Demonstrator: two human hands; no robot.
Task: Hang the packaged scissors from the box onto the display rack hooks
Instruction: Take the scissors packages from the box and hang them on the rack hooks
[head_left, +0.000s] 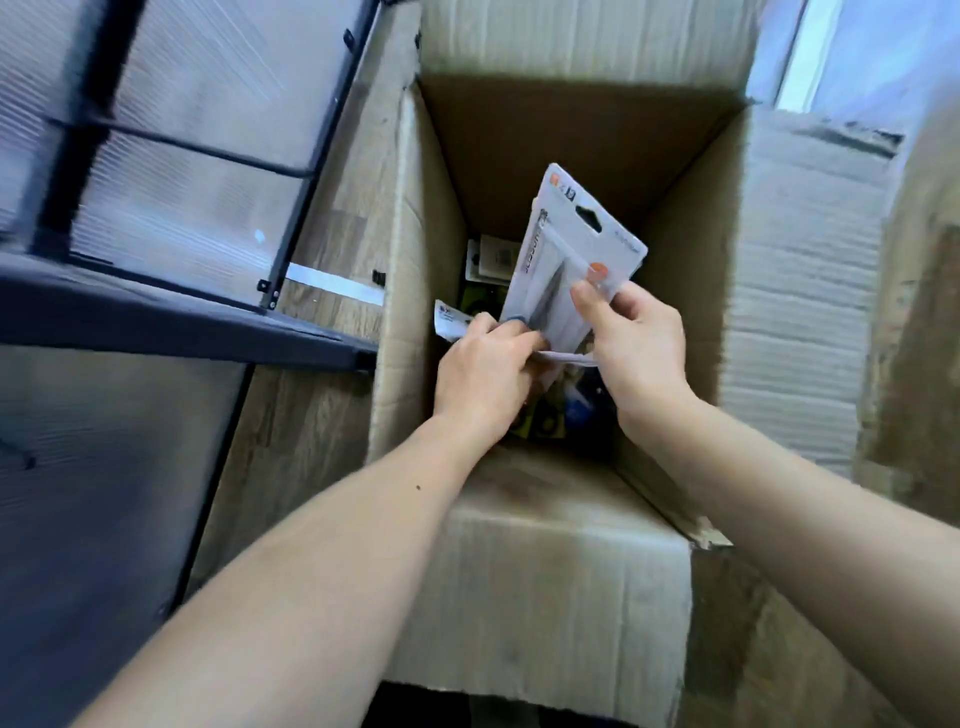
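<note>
The step in hand is the pick-up: both hands are down in the open cardboard box (415, 249), lifting one packaged scissors (566, 244) clear of the loose packs (491, 260) on its bottom; the pack stands tilted, its top toward one o'clock, still within the box walls. The left hand (485, 374) curls round the pack's lower edge at seven o'clock; the right hand (636, 353) pinches the edge at five o'clock, thumb on the front, fingers behind. The pack is a flat, pale, glossy card with rounded corners and a dark hang hole (589, 215) near the top; grey blades show through the front. The box is dull, creased corrugated board with its flaps folded out. The display rack (156, 317), black metal framing ribbed translucent panels, lies at nine to eleven o'clock of the box, on wood-look floor (332, 223); no hooks are in view. Next, I judge, the pack must come up and left, hole leading, and be threaded onto a hook.
</note>
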